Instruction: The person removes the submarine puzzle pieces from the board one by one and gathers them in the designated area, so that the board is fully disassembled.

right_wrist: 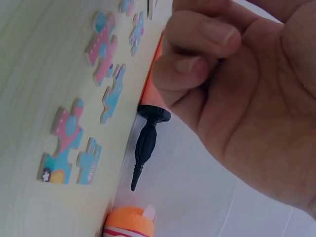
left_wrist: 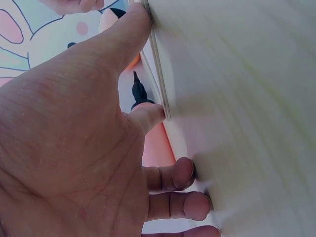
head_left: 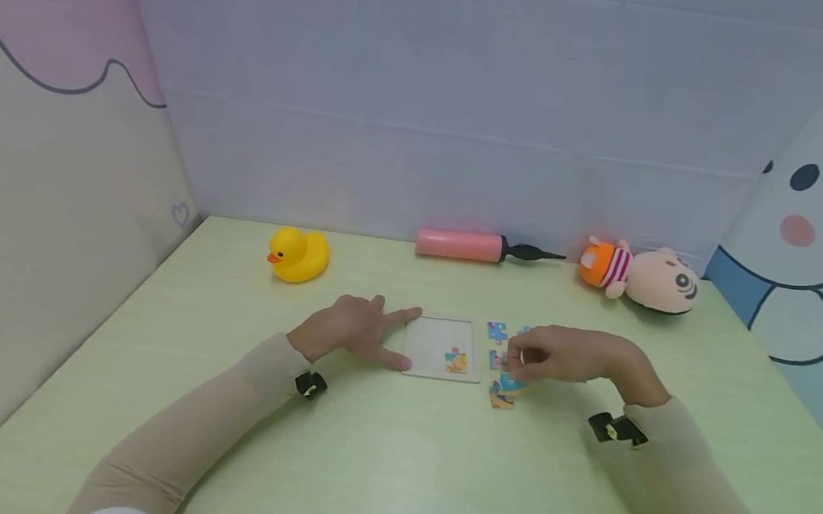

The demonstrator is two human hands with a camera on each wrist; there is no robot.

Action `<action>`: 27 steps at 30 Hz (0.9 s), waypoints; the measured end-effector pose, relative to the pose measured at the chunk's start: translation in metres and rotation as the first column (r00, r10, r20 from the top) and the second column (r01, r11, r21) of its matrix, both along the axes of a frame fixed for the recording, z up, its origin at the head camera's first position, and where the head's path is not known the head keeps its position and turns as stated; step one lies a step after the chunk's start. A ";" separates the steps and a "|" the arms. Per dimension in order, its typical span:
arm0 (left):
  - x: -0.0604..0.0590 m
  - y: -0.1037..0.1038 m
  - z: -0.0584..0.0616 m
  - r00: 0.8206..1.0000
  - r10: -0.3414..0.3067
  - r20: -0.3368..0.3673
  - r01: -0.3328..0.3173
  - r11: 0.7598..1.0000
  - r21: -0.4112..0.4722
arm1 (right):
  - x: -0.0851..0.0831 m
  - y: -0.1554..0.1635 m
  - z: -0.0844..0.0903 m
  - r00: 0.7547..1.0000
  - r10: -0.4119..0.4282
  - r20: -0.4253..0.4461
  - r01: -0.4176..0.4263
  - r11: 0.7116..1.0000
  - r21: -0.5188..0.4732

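My left hand (head_left: 364, 328) lies spread at the left side of a shallow white puzzle tray (head_left: 424, 347). Its thumb and index finger press on the tray's edge, and the other fingers stretch out loosely in the left wrist view. One yellow jigsaw piece (head_left: 457, 362) lies in the tray's lower right corner. To the right of the tray, my right hand (head_left: 560, 354) pinches a blue jigsaw piece (head_left: 511, 384) between thumb and fingertips, low over several loose pieces (right_wrist: 101, 52). The right wrist view shows its curled other fingers; the pinching tips are out of sight there.
At the back stand a yellow rubber duck (head_left: 300, 255) on the left, a pink hand pump (head_left: 461, 245) with a black nozzle in the middle, and a plush toy (head_left: 662, 280) on the right. A pale wall (head_left: 462, 97) closes off the table's (head_left: 373, 457) far edge.
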State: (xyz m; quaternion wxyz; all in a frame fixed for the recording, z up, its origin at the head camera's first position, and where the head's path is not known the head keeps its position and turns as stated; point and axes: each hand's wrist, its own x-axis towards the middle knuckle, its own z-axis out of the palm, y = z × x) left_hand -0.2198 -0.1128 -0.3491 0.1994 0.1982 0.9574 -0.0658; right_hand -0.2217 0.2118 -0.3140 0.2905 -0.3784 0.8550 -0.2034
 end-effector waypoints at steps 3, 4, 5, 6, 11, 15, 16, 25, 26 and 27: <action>0.001 -0.002 -0.001 1.000 0.006 0.006 -0.006 1.000 0.012 | -0.003 0.006 0.001 1.000 -0.007 0.002 0.007 1.000 0.008; 0.001 -0.003 0.000 1.000 0.008 0.007 -0.008 1.000 0.016 | -0.004 0.008 0.001 1.000 -0.009 0.000 0.009 1.000 0.015; 0.002 -0.003 0.000 1.000 0.008 0.007 -0.008 1.000 0.018 | -0.005 0.010 0.002 1.000 -0.014 0.009 0.013 1.000 0.022; 0.002 -0.004 0.000 1.000 0.003 0.005 -0.003 1.000 0.014 | -0.006 0.012 0.002 1.000 -0.019 0.022 0.018 0.999 0.031; 0.001 -0.002 0.001 1.000 -0.024 -0.006 0.024 0.999 0.028 | -0.009 0.022 -0.002 0.994 -0.042 0.099 0.035 0.997 0.067; 0.001 -0.001 0.002 1.000 -0.018 0.002 0.018 0.999 0.035 | -0.011 0.026 -0.006 0.990 -0.045 0.131 0.034 0.996 0.085; 0.002 -0.001 0.002 1.000 -0.016 0.006 0.016 0.999 0.035 | -0.012 0.027 -0.006 0.989 -0.043 0.141 0.031 0.996 0.088; 0.002 0.001 0.005 1.000 -0.001 0.012 0.000 1.000 0.025 | -0.013 0.025 -0.009 0.986 -0.008 0.167 -0.009 0.995 0.099; 0.002 0.001 0.005 1.000 -0.001 0.016 0.001 1.000 0.027 | -0.013 0.025 -0.009 0.986 -0.010 0.169 -0.008 0.995 0.102; 0.002 0.001 0.004 1.000 0.000 0.021 -0.001 1.000 0.031 | -0.013 0.025 -0.009 0.985 -0.014 0.170 -0.005 0.994 0.109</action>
